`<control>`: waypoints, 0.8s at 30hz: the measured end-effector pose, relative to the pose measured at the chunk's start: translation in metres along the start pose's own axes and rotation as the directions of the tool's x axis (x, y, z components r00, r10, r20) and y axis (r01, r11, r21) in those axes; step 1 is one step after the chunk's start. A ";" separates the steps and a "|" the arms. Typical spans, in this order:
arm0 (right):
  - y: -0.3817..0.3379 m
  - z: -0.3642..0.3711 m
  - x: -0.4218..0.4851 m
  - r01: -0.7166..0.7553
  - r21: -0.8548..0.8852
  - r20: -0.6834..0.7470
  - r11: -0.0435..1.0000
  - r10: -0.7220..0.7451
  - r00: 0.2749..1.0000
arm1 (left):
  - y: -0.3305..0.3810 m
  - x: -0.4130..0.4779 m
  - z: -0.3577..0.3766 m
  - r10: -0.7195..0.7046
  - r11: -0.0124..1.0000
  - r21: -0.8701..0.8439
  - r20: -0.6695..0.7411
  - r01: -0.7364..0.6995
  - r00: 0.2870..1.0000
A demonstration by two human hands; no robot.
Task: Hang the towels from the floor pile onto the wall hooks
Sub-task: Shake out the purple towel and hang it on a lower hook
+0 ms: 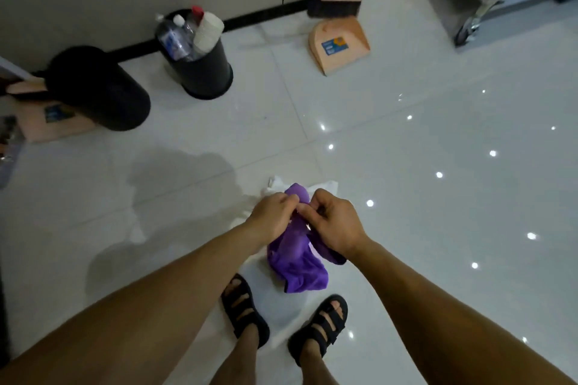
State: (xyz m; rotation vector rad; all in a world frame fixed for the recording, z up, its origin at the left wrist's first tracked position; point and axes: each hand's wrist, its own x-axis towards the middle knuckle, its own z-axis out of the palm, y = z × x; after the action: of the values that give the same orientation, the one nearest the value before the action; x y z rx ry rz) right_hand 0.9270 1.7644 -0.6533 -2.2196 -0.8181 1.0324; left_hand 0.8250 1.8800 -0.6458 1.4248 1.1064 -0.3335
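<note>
Well beyond towel (297, 269), bottles (172, 38) in black bin (210, 73)

Crumpled purple towel (297, 262), white towels (325, 189) beneath.

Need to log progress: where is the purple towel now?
Head view, lower centre: the purple towel is held by the left hand and right hand, over white cloth by the sandalled feet.

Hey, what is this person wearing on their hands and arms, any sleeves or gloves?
Nothing that shows. The left hand and right hand have no gloves, and no sleeve, watch or bracelet is visible anywhere up to the frame edge.
</note>
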 end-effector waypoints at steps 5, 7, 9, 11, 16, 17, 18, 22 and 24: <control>-0.111 -0.055 -0.027 0.015 0.182 -0.150 0.983 0.013 0.989 | 0.068 -0.075 -0.060 0.227 0.973 -0.032 -0.028 -0.228 0.974; -0.157 -0.074 -0.036 0.039 0.299 -0.197 0.953 0.021 0.980 | 0.089 -0.106 -0.085 0.297 0.953 0.036 0.071 -0.300 0.952; -0.201 -0.090 -0.045 0.074 0.406 -0.217 0.911 0.017 0.976 | 0.108 -0.138 -0.105 0.327 0.931 0.124 0.132 -0.343 0.936; -0.242 -0.105 -0.055 0.127 0.484 -0.219 0.866 -0.021 0.976 | 0.124 -0.165 -0.120 0.354 0.900 0.243 0.072 -0.361 0.932; -0.322 -0.144 -0.087 0.345 0.525 -0.257 0.778 -0.241 0.936 | 0.174 -0.230 -0.155 0.427 0.856 0.422 -0.248 -0.299 0.870; -0.331 -0.150 -0.095 0.377 0.535 -0.267 0.756 -0.273 0.924 | 0.183 -0.245 -0.160 0.448 0.868 0.357 -0.270 -0.344 0.852; -0.337 -0.156 -0.103 0.387 0.537 -0.268 0.749 -0.283 0.921 | 0.192 -0.260 -0.165 0.467 0.877 0.284 -0.307 -0.388 0.829; -0.333 -0.168 -0.120 0.303 0.391 -0.295 0.869 -0.194 0.936 | 0.224 -0.313 -0.179 0.479 0.860 0.184 -0.614 -0.477 0.627; -0.328 -0.171 -0.132 0.154 0.342 -0.178 0.927 -0.097 0.979 | 0.237 -0.344 -0.180 0.469 0.818 0.096 -0.683 -0.568 0.560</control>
State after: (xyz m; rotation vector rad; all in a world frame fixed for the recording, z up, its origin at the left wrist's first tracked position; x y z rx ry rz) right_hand 0.9005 1.8491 -0.2710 -1.8880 -0.6373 0.8526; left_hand 0.7614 1.9440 -0.1998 1.7237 1.1700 0.7670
